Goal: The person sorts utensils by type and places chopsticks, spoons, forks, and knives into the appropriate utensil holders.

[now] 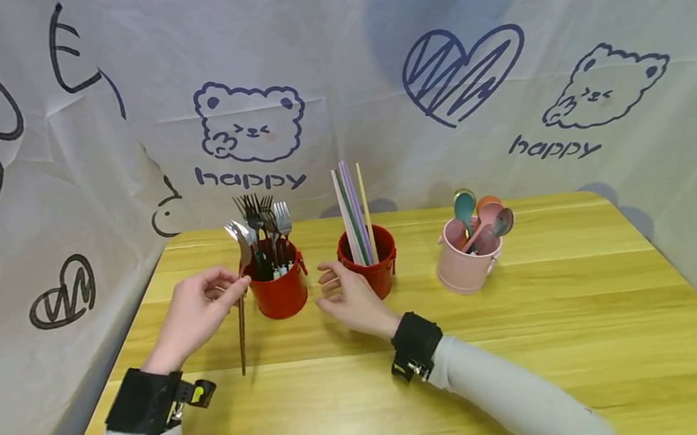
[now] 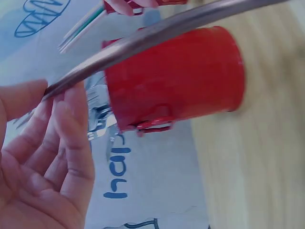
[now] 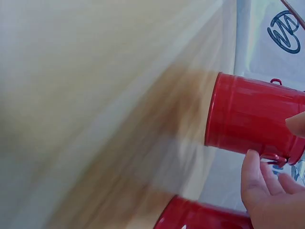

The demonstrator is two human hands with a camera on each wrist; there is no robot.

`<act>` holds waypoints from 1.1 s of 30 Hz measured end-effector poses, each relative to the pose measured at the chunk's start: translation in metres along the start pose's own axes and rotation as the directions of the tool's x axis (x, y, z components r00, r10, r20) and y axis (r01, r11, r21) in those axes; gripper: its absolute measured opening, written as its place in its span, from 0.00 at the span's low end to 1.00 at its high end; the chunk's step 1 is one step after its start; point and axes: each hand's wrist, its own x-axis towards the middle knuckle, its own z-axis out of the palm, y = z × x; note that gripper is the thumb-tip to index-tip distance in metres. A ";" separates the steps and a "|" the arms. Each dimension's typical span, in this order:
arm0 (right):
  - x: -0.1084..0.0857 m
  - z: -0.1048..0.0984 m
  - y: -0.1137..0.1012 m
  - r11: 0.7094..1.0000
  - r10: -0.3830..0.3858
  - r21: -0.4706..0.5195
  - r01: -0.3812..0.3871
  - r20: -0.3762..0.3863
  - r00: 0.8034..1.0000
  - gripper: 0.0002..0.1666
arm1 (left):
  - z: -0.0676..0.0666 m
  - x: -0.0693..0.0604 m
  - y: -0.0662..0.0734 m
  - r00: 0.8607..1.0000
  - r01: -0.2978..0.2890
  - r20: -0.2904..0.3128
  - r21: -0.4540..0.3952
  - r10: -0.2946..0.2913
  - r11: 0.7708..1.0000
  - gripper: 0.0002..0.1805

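My left hand (image 1: 204, 306) pinches a dark brown metal table knife (image 1: 242, 330) between thumb and fingers, its blade up and its handle hanging down. Just right of it stands a red bucket (image 1: 281, 297) holding several forks (image 1: 282, 218). In the left wrist view the knife's shaft (image 2: 157, 36) crosses in front of that bucket (image 2: 176, 76). My right hand (image 1: 354, 299) holds nothing, fingers loosely bent, between the fork bucket and a second red bucket (image 1: 384, 281) with several chopsticks (image 1: 350, 210). In the right wrist view its fingertips (image 3: 251, 160) are near the fork bucket's handle mount.
A pink bucket (image 1: 466, 276) with several spoons (image 1: 490, 212) stands to the right on the wooden table (image 1: 533, 361). Behind and beside the table hangs a white cloth (image 1: 342, 46) with drawn bears and hearts.
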 end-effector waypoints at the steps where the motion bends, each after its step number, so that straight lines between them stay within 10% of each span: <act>1: 0.003 0.002 -0.001 1.000 -0.004 0.003 0.004 -0.008 1.000 0.34 | -0.002 0.003 0.002 1.000 -0.002 -0.028 -0.012 0.001 1.000 0.14; 7: 0.018 0.012 -0.010 0.999 0.000 -0.044 -0.002 -0.028 1.000 0.46 | -0.009 0.021 0.016 0.975 -0.034 -0.222 -0.070 0.018 0.997 0.16; 22: 0.023 0.024 -0.016 0.996 0.030 -0.083 -0.029 0.002 1.000 0.50 | -0.011 0.067 0.040 0.848 -0.112 -0.530 -0.126 0.029 0.986 0.16; 33: 0.023 0.026 -0.018 0.998 0.027 -0.055 -0.026 0.021 0.999 0.48 | 0.010 0.079 0.022 0.876 -0.027 -0.482 -0.012 0.018 1.000 0.17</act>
